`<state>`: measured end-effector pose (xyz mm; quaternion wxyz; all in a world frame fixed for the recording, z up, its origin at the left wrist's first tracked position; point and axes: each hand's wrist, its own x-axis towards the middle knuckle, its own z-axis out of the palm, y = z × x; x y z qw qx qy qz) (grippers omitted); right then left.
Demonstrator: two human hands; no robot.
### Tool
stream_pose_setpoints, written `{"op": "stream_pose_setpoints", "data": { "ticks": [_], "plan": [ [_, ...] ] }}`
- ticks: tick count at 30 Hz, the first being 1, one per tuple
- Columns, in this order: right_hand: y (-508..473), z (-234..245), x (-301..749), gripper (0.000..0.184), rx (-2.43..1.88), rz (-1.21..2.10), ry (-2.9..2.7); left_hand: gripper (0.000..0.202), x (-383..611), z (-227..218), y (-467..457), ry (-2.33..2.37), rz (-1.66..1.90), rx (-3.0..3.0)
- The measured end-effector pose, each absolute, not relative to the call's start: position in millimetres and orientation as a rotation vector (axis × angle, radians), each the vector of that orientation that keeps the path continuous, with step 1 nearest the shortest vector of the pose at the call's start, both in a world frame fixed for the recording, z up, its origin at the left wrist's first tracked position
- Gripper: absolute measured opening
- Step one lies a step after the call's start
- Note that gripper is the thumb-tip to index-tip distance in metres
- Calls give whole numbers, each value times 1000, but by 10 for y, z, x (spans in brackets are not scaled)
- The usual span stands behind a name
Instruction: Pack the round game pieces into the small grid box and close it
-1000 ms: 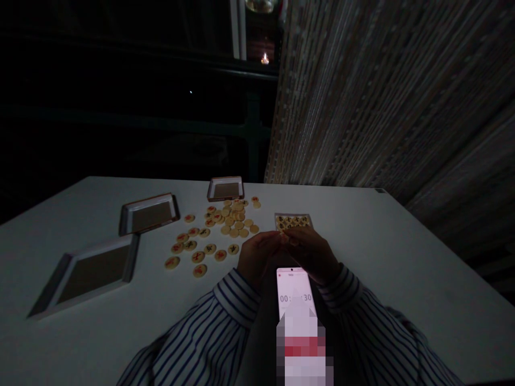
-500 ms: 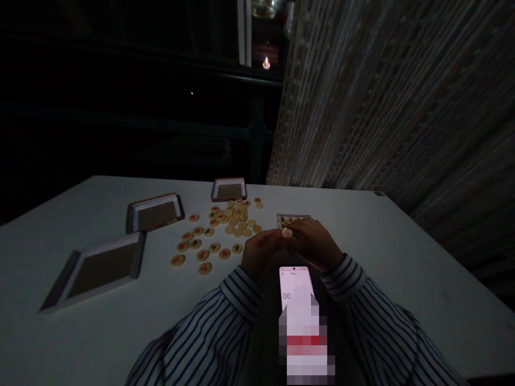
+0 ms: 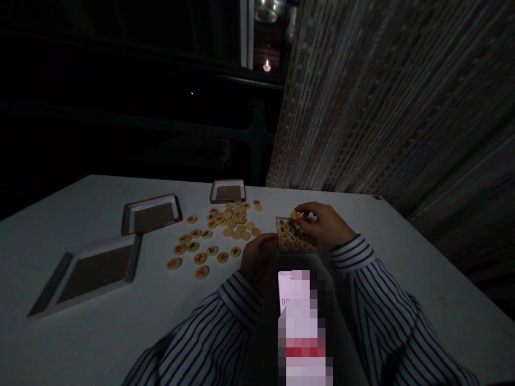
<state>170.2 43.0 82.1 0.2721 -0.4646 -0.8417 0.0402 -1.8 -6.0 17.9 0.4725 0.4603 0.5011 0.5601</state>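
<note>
My right hand pinches a round Chinese chess piece with a red character between thumb and fingers. It hangs over the far edge of a small shallow box, in which several pieces with red and black characters lie in rows. My left hand is curled at the left side of this box, its fingertips close to the rim. Whether that hand holds anything inside its fingers is hidden. Left of it, loose chess pieces lie spread on the white table, some face up, others showing blank backs.
Three shallow trays stand on the left part of the table: a near tray, a middle tray and a far tray. A lit phone lies in front of me, below my hands. A string curtain hangs behind the table.
My hands have come apart. The right one moved right and away from me with the chess piece, uncovering the filled box; the left one stays about where it was.
</note>
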Motion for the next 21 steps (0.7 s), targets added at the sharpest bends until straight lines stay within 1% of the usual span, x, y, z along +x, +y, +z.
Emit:
{"op": "stream_pose_setpoints", "data": {
  "ticks": [5, 14, 21],
  "plan": [
    [532, 771, 1699, 25, -1332, 197, -2405, 11, -36, 137, -55, 1284, 1353, 1275],
    [596, 631, 1754, 26, -1506, 211, -2609, 13, -52, 112, -52, 1328, 1375, 1382],
    [613, 591, 1743, 23, -1488, 263, -2699, 14, -56, 80, -41, 1349, 1357, 1457]
  ]
}}
